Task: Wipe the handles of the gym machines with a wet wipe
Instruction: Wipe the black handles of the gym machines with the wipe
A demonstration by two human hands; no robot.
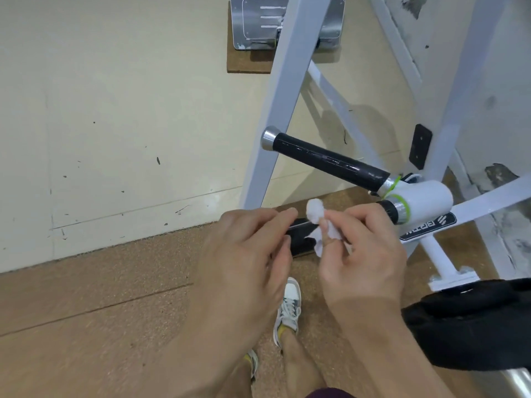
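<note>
A black rubber handle with a silver end cap juts left from the white hub of a gym machine. A second black handle runs below it, mostly hidden behind my hands. My right hand pinches a small crumpled white wet wipe between thumb and fingers, just below the upper handle. My left hand hovers beside it, fingers loosely curled, fingertips close to the wipe; no grip on it shows.
The white machine frame slants up through the middle. A black padded roller sits at lower right. A metal foot plate lies on the floor at the top. My shoes stand on brown flooring.
</note>
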